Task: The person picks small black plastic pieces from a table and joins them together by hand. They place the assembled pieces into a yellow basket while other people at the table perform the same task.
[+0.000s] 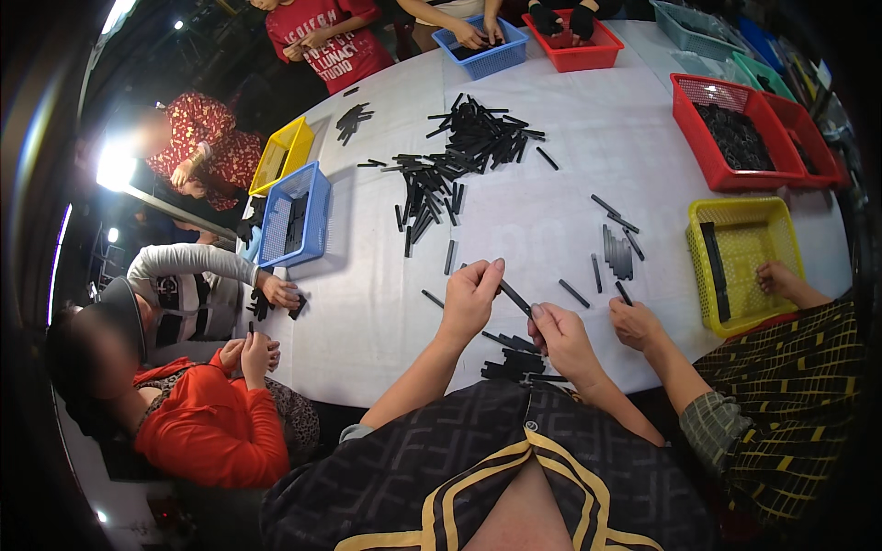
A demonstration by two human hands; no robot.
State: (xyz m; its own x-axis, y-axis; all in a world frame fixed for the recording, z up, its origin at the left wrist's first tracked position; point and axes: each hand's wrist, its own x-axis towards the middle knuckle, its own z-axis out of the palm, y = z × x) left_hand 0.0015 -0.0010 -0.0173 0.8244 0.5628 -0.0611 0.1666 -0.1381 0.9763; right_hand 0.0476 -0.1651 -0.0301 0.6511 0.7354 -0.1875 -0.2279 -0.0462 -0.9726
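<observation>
Between my two hands a narrow black strip (515,297) is held at a slant above the white table. My left hand (472,296) pinches its upper left end between thumb and fingers. At the lower right end, my right hand (562,336) grips it the same way. Just below my hands, close to my body, lies a small stack of black strips (514,360), partly covered by my clothing. A large loose pile of similar strips (478,138) spreads over the table beyond my left hand. To the right, a few strips lie side by side in a row (617,253).
At right, a co-worker's hand (636,323) holds a strip beside a yellow basket (788,220). Red baskets (684,119) stand farther back. Blue (322,207) and yellow baskets (299,138) line the left edge. Several people work around the white table (349,321).
</observation>
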